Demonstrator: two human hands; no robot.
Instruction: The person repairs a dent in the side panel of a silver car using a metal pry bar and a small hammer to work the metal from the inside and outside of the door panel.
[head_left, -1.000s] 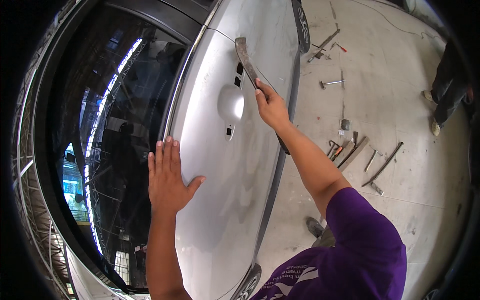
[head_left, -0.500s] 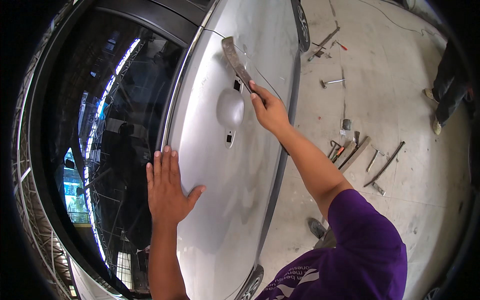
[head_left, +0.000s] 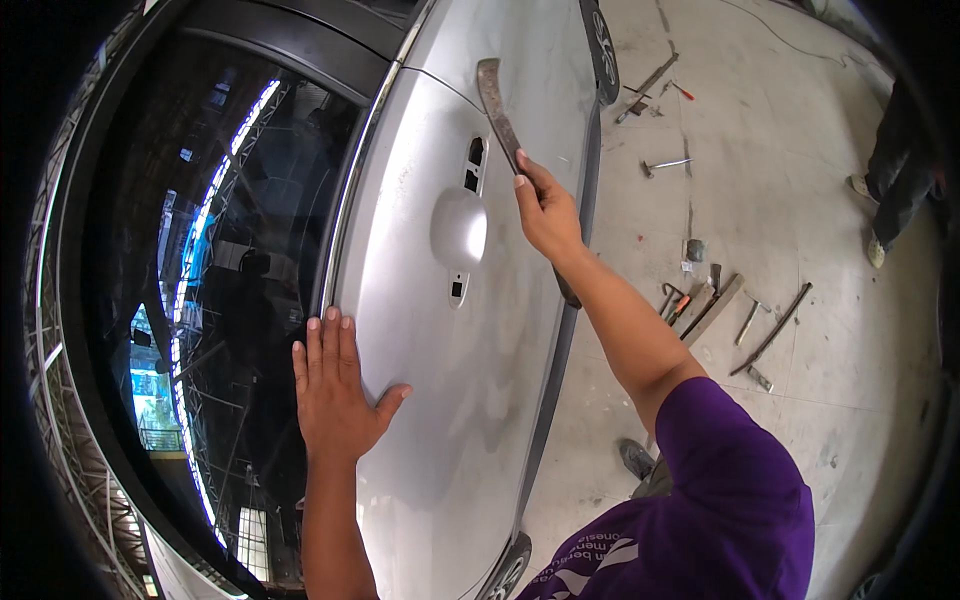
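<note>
A silver car door panel [head_left: 420, 400] lies in front of me, with a rounded handle recess [head_left: 460, 228] and black cutouts at both ends of it. My right hand [head_left: 551, 213] is closed around a body spoon [head_left: 500, 115], a long flat metal bar with a curved, worn end. The bar's curved end is over the panel beyond the upper cutout; whether it touches the metal I cannot tell. Its dark lower end [head_left: 568, 288] shows below my wrist. My left hand [head_left: 343, 400] rests flat, fingers stretched out, across the window's lower trim and the top of the door.
Dark window glass [head_left: 240, 330] with reflections fills the left. On the concrete floor to the right are a hammer [head_left: 666, 165], another hammer [head_left: 748, 322], a dark bar [head_left: 772, 330], a wooden strip [head_left: 717, 308] and several other tools. Another person's legs [head_left: 893, 165] stand at far right.
My right hand has shifted slightly right, carrying the body spoon's curved end right and a little farther up. More of the upper cutout now shows. My left hand stays on the door.
</note>
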